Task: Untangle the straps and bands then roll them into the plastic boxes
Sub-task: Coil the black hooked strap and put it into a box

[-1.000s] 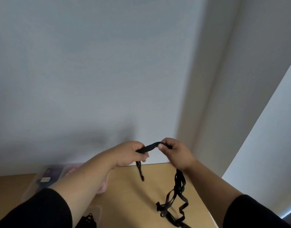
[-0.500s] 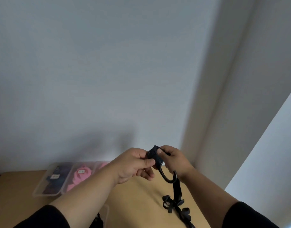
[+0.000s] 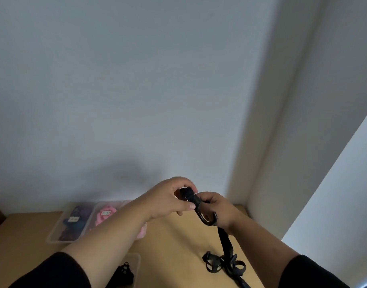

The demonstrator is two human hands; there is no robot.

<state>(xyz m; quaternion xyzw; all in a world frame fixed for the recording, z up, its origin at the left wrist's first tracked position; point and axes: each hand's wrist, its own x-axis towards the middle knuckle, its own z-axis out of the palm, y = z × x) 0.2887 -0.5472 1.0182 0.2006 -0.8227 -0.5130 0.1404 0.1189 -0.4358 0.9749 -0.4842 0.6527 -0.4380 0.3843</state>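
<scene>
Materials and finish, head view

Black woven strap: matt fabric webbing, flat and limp, no sheen; the rolled end between left hand and right hand looks just as dull. Light tan wooden desk: smooth, satin, grain too faint to read. Clear plastic boxes: thin, translucent, slightly frosted walls; soft pink cloth and dark cloth inside, both matt, with small white paper-like labels. Pale grey wall: painted, flat matt, even. Black sleeves: matt knit cloth.
</scene>
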